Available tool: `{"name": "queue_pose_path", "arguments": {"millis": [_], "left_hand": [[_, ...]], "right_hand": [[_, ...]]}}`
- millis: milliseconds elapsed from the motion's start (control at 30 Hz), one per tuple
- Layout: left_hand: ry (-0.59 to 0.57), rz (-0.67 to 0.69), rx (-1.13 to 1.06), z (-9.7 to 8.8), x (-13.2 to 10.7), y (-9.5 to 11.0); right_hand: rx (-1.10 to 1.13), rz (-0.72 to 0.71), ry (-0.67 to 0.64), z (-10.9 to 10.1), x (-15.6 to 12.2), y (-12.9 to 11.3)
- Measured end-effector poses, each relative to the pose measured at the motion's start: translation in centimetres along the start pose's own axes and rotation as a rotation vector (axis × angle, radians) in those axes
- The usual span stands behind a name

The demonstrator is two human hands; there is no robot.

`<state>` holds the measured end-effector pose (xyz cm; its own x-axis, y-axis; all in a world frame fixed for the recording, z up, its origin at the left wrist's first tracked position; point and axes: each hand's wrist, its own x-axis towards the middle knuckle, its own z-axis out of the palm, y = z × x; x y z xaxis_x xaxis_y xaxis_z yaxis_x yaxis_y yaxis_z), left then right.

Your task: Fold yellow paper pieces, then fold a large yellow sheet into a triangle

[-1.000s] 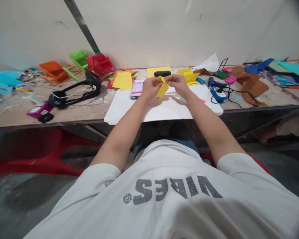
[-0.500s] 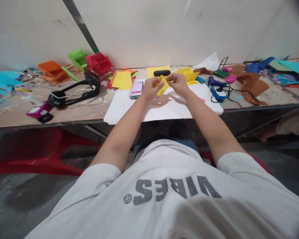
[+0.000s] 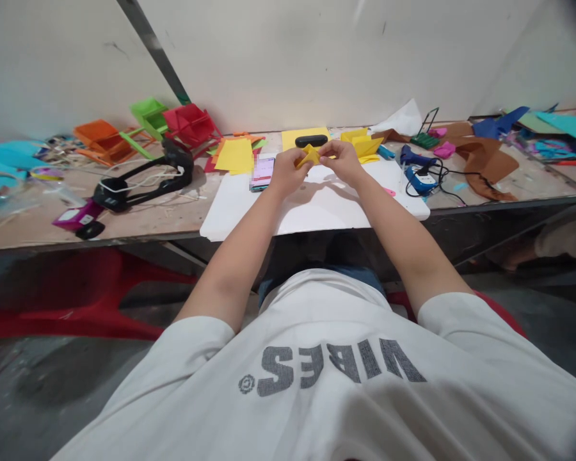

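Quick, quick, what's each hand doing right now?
Left hand: closed, holding the yellow piece.
Right hand: closed, fingertips pinching the yellow piece's edge.

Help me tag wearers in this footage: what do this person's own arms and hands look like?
Short plain white sleeves end above the elbows. Below them the arms are bare. Left hand and right hand wear no gloves; no watch or bracelet shows.

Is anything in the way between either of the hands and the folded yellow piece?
Nothing visible is. The left hand grips the folded yellow piece directly, and the right hand has its fingertips at the piece's edge. The black oblong case lies just beyond the piece, not between it and the hands.
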<state>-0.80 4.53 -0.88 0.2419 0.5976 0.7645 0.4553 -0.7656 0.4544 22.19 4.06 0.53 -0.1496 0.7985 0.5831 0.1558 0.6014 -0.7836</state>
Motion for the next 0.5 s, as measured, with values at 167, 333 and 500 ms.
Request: {"name": "queue_pose_path", "arguments": {"millis": [167,333,500], "left_hand": [[-0.004,0.023,0.023,0.0,0.0,0.1],[-0.043,0.01,0.079,-0.1,0.0,0.0],[-0.045,-0.018,0.059,-0.1,-0.1,-0.1]], "right_hand": [[-0.067,-0.036,-0.004,-0.2,0.1,0.7],[-0.059,-0.068,-0.06,-0.3,0.3,1.4],[-0.035,-0.068,-0.07,-0.1,0.2,1.1]]}}
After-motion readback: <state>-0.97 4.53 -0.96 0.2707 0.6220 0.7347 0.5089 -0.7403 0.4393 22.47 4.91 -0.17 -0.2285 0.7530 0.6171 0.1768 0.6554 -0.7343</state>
